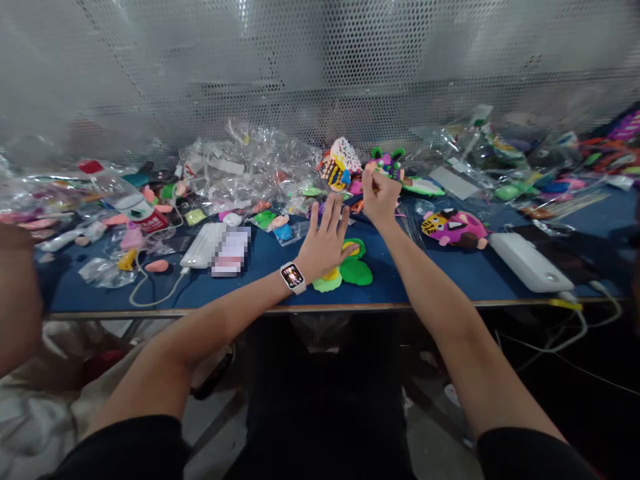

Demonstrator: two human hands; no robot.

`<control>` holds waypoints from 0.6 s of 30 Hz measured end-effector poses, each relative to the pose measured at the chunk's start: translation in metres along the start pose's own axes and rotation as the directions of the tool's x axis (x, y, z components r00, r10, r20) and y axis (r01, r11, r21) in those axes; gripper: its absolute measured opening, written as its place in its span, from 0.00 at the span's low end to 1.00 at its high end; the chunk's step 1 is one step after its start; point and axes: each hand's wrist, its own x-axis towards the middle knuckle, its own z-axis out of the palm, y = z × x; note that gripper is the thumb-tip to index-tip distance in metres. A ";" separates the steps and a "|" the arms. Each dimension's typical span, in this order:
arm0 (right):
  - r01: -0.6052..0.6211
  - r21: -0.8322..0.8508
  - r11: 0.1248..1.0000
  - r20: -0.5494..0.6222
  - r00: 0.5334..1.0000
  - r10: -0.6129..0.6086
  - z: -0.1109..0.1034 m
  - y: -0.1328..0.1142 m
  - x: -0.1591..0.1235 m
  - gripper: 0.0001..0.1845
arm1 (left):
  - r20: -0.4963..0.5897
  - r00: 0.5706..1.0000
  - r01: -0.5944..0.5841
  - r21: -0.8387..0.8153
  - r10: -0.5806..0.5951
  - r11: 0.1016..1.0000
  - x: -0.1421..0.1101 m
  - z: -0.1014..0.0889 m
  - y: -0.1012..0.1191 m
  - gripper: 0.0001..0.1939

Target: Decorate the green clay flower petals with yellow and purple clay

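My left hand (325,245), with a watch (293,277) on its wrist, lies with fingers outstretched over flat clay shapes. Beside its palm are a green clay piece (357,272) and a pale green one (327,281); part of them is hidden under the hand. Farther forward, my right hand (381,197) is closed in a pinch, and what its fingers hold cannot be made out. Just behind it sits a purple clay figure with green ears (389,160). To its left stands a yellow-and-black striped clay model with a white speckled top (345,160).
A pink clay figure (459,230) and a white power bank (530,262) lie to the right. On the left are a phone (231,251), a white cabled device (204,245) and a bottle (135,203). Crumpled plastic bags (250,167) line the perforated metal panel (300,67).
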 end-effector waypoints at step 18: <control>0.031 0.013 0.999 0.093 0.995 -0.032 0.000 -0.025 -0.004 0.41 | 0.422 0.897 0.130 0.035 -0.132 0.991 -0.054 -0.021 0.011 0.34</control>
